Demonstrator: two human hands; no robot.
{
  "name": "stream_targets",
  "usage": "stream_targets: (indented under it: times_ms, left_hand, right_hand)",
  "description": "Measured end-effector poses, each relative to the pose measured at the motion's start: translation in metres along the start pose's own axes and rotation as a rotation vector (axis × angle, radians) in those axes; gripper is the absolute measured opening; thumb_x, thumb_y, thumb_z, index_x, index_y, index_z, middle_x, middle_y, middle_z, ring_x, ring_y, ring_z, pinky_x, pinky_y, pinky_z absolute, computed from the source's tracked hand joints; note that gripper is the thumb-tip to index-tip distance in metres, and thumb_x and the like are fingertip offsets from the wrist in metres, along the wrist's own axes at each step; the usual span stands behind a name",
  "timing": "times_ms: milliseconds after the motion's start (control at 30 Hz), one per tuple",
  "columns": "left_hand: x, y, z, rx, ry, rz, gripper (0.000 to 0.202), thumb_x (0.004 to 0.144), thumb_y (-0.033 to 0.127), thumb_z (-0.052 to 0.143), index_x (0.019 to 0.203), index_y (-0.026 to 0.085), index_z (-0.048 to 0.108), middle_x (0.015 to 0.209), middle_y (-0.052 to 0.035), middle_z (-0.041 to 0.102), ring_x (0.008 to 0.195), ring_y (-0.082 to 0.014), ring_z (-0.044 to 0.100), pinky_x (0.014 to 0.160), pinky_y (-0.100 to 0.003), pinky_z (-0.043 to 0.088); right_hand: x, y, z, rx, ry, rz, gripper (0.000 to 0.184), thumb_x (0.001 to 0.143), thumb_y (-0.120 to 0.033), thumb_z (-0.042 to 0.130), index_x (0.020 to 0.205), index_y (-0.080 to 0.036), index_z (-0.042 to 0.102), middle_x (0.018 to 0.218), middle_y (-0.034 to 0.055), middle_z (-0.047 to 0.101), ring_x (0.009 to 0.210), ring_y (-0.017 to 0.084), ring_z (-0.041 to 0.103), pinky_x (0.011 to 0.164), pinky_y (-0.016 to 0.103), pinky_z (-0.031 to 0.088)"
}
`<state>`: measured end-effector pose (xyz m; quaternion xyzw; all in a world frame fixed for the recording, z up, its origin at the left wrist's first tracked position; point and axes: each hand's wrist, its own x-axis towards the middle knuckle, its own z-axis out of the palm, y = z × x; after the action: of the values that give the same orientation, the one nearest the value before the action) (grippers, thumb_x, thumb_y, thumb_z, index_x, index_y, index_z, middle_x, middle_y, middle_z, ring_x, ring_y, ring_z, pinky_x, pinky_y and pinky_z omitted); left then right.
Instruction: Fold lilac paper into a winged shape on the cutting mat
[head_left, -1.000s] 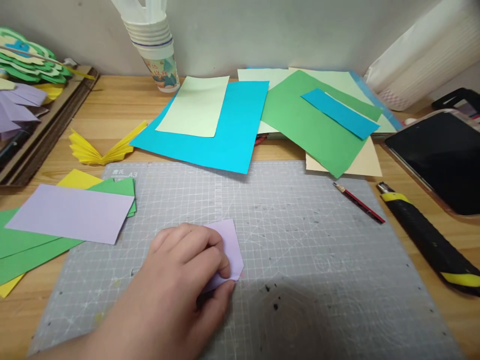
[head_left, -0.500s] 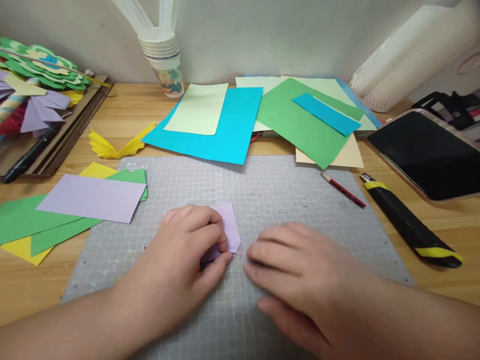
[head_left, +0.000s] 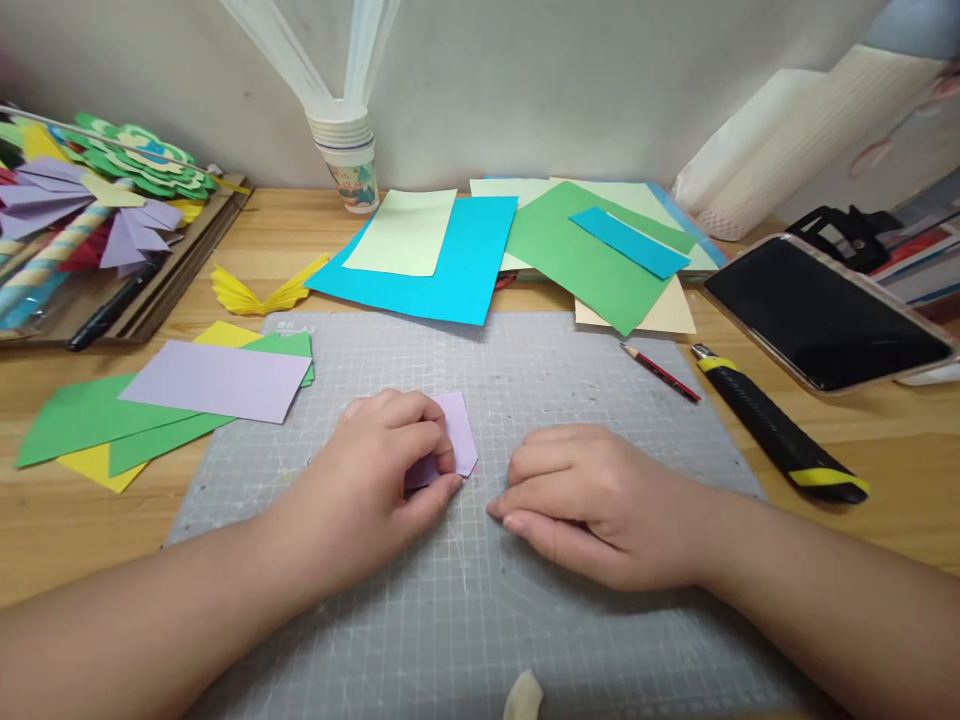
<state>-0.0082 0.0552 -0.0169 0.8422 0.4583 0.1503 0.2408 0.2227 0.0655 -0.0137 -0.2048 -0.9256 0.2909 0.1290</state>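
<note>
My left hand [head_left: 390, 455] is closed on a small piece of purple paper [head_left: 461, 435], thumb and curled fingers pinching its lower edge. The paper lies on the grey cutting mat [head_left: 420, 640], its right corners cut or folded at a slant; the left part is hidden under my fingers. Just to the right, apart from the paper, my right hand [head_left: 600, 510] rests on the mat. Its fingers are curled together, with index finger and thumb pointing left, and nothing shows in them.
Purple [head_left: 217, 382], green and yellow paper strips overlap at left. Behind the mat lie a blue sheet [head_left: 472, 290] and a green sheet [head_left: 570, 250]. A pencil [head_left: 660, 373], utility knife [head_left: 780, 425] and phone [head_left: 825, 310] are at right. A paper cup [head_left: 352, 180] holds straws.
My right hand has curled its fingers in and settled on the mat. My left hand keeps hold of the purple paper. The view has shifted, and a small off-white object shows at the bottom edge.
</note>
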Motion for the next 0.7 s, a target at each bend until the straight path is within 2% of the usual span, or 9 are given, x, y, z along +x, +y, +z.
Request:
stream_targets:
  times_ms: [100,267,400,700]
  left_hand:
    - [-0.001,0.000,0.000,0.001,0.008,-0.006,0.005,0.083,0.021,0.060,0.078,0.021,0.061,0.091,-0.0007,0.060,0.090,-0.0203,0.054,0.080,-0.040,0.038]
    - [-0.002,0.001,0.000,-0.016,0.002,-0.020,0.005,0.082,0.018,0.059,0.079,0.021,0.061,0.093,-0.0005,0.060,0.092,-0.0199,0.054,0.083,-0.040,0.038]
    - [-0.001,0.001,0.000,-0.022,-0.004,-0.026,0.005,0.082,0.019,0.060,0.078,0.021,0.061,0.090,-0.0002,0.060,0.090,-0.0197,0.054,0.082,-0.039,0.038]
    - [-0.002,0.001,0.001,-0.008,0.007,-0.023,0.005,0.081,0.017,0.060,0.079,0.022,0.061,0.092,-0.0002,0.060,0.092,-0.0202,0.053,0.082,-0.039,0.037]
  right_hand:
    - [-0.001,0.004,0.002,0.109,0.094,0.037,0.032,0.098,-0.021,0.043,0.085,-0.014,0.071,0.066,0.0023,0.058,0.062,0.013,0.052,0.062,0.029,0.039]
    - [0.003,0.012,0.004,0.355,0.286,0.284,0.029,0.097,-0.023,0.046,0.086,-0.016,0.072,0.065,0.0004,0.061,0.062,0.012,0.058,0.060,0.024,0.044]
    - [0.005,0.014,0.004,0.393,0.306,0.316,0.027,0.094,-0.024,0.048,0.086,-0.016,0.073,0.070,0.0017,0.065,0.060,0.011,0.059,0.058,0.024,0.046]
    - [0.008,0.015,0.005,0.401,0.318,0.328,0.028,0.094,-0.024,0.048,0.084,-0.016,0.072,0.067,-0.0001,0.061,0.055,0.009,0.056,0.052,0.023,0.043]
